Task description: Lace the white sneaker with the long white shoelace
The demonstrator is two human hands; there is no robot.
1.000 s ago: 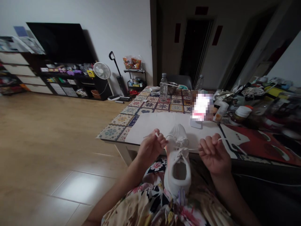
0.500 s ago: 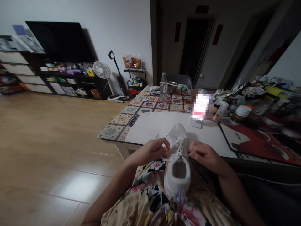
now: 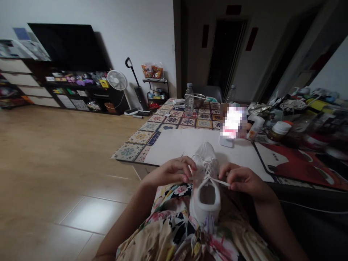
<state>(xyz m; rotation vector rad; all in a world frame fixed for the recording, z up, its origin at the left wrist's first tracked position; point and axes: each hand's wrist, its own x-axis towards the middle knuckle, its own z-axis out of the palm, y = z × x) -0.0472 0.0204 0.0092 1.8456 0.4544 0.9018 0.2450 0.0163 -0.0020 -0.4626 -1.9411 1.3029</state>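
Note:
A white lace-up sneaker [image 3: 206,208] rests on my lap with its heel toward me and its toe over the table edge. My right hand [image 3: 244,181] pinches one end of the white shoelace [image 3: 220,182], which is pulled out straight to the right from the top of the lacing. On the other side, my left hand [image 3: 174,172] has thumb and fingers closed on the lace beside the shoe's collar; only a short bit of it shows there. A purple tab hangs at the heel. Floral cloth [image 3: 174,217] covers my lap beneath the shoe.
A white sheet [image 3: 174,143] lies on the patterned table [image 3: 130,150]. On it stands a phone [image 3: 227,142] with a blurred screen. A water bottle [image 3: 189,99] is farther back. Jars, bottles and a red bag [image 3: 301,163] crowd the right side.
My right hand has drawn the lace out farther to the right and turned slightly. My left hand's fingers have shifted a little left and down, pinching beside the shoe. The shoe stays put.

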